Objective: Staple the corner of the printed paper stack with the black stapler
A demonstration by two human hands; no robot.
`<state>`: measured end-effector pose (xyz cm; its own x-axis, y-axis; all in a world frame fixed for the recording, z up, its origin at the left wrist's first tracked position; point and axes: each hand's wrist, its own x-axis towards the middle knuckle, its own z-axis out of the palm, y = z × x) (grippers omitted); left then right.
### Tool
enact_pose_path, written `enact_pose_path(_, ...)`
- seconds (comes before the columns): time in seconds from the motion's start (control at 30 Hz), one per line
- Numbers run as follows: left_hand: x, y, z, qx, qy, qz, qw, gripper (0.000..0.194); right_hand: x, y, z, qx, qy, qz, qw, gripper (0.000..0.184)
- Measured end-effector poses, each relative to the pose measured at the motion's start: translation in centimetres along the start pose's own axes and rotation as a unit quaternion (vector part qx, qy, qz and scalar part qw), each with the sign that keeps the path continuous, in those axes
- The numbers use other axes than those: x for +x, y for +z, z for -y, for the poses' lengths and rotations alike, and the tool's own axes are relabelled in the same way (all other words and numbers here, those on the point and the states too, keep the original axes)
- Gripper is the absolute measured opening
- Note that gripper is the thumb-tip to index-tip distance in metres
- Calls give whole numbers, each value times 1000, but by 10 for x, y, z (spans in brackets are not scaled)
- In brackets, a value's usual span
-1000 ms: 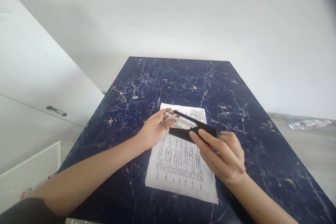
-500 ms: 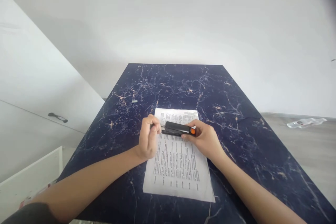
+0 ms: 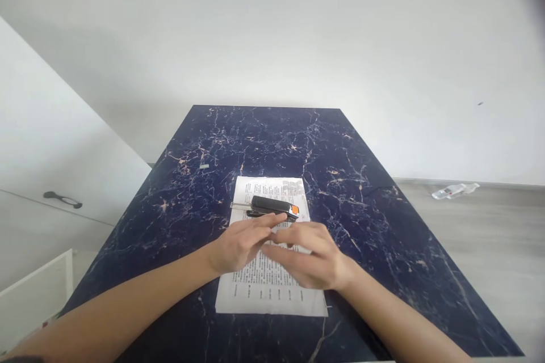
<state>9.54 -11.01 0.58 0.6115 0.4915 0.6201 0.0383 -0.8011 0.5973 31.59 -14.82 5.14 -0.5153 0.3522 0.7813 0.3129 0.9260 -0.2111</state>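
A black stapler (image 3: 272, 204) with an orange patch at its right end lies across the upper part of a printed paper stack (image 3: 272, 300). A metal rail (image 3: 240, 206) sticks out of its left end. My left hand (image 3: 244, 241) is just below the stapler, its fingers stretched to the right and their tips close to the stapler's lower side. My right hand (image 3: 313, 252) is over the paper with fingers apart, its fingertips meeting those of my left hand. Whether anything small lies between the fingertips is hidden.
The papers lie on a dark blue marbled table (image 3: 264, 142). A small pale strip (image 3: 204, 166) is on its left side. A white cabinet with a dark handle (image 3: 62, 199) stands at left. A clear plastic package (image 3: 455, 190) lies on the floor at right.
My right hand has let go of the stapler and moved below it. My left hand has left the stapler's left end and uncurled, and the metal rail there now shows further out.
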Motion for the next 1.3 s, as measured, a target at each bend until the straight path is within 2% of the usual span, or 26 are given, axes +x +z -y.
enact_pose_path(0.13,2,-1,3,6,36,3,999,63,8,11,14,-66,26,35,997,30)
enact_pose_path(0.27,9,0,7,68,147,-41,986,83,11,14,15,-114,31,16,993,15)
enact_pose_path(0.33,11,1,7,93,190,-55,976,85,11,14,15,-130,37,6,991,15)
enact_pose_path(0.43,12,1,8,120,193,-51,972,80,11,14,15,-141,50,-2,989,22)
enact_pose_path(0.53,9,0,11,140,199,-62,968,78,9,14,13,-135,76,-12,988,20)
enact_pose_path(0.73,8,-2,14,185,200,-74,959,57,8,11,10,-38,145,-51,987,20)
enact_pose_path(0.83,14,-6,10,194,209,-74,956,51,10,1,3,-15,147,-57,987,23)
enact_pose_path(0.93,22,-23,15,190,217,-58,956,32,5,-18,-17,-70,165,-96,979,22)
enact_pose_path(0.97,25,-32,21,207,205,-61,955,23,1,-26,-28,-103,193,-116,969,18)
enact_pose_path(1.03,28,-58,37,273,137,-96,947,27,-13,-44,-53,-173,282,-138,934,7)
enact_pose_path(1.1,28,-89,56,327,68,-124,934,22,-31,-63,-81,-227,392,-121,883,9)
enact_pose_path(1.17,22,-118,75,343,-54,-168,922,23,-52,-78,-107,-260,496,-101,822,15)
enact_pose_path(1.23,13,-139,90,343,-110,-200,911,26,-70,-89,-127,-283,560,-84,774,20)
enact_pose_path(1.3,4,-150,101,318,-161,-234,904,26,-82,-94,-140,-291,590,-74,749,22)
